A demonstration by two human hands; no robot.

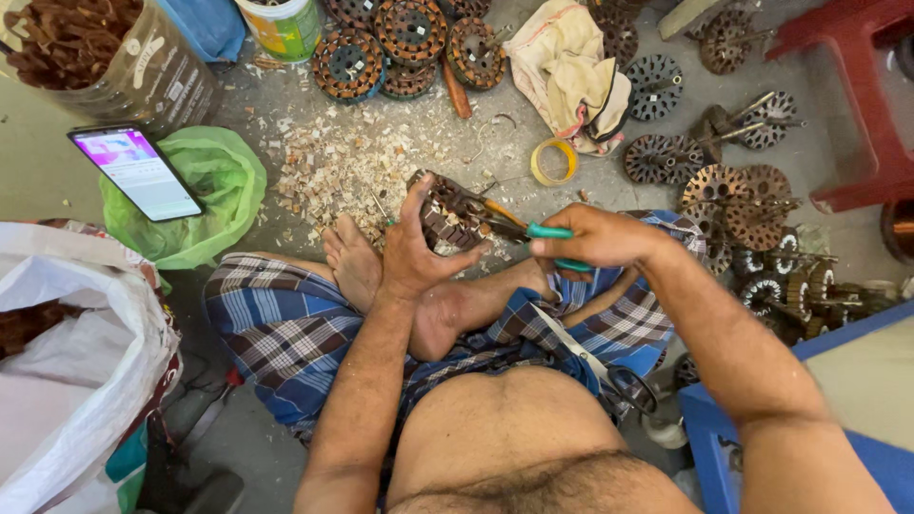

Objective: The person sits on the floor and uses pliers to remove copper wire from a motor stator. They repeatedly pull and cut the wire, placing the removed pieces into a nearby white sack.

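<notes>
My left hand (411,255) grips the motor stator (446,217) at frame centre; my right hand (595,238) clenches green-handled pliers (519,228) biting its winding. Next, I judge, needs a firm pull.

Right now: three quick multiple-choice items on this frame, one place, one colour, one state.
1. Where does the phone lie?
A. on the green bag, person's left
B. on the red stool
C. in the white sack

2. What colour are the pliers' handles?
A. red
B. teal green
C. black

3. What is the left hand doing?
A. resting flat on the floor
B. gripping the wound motor core
C. holding the tape roll

Answers: 1 A, its screen lies against the bag; 2 B, teal shows at the right hand; 3 B, fingers wrap the core.
</notes>
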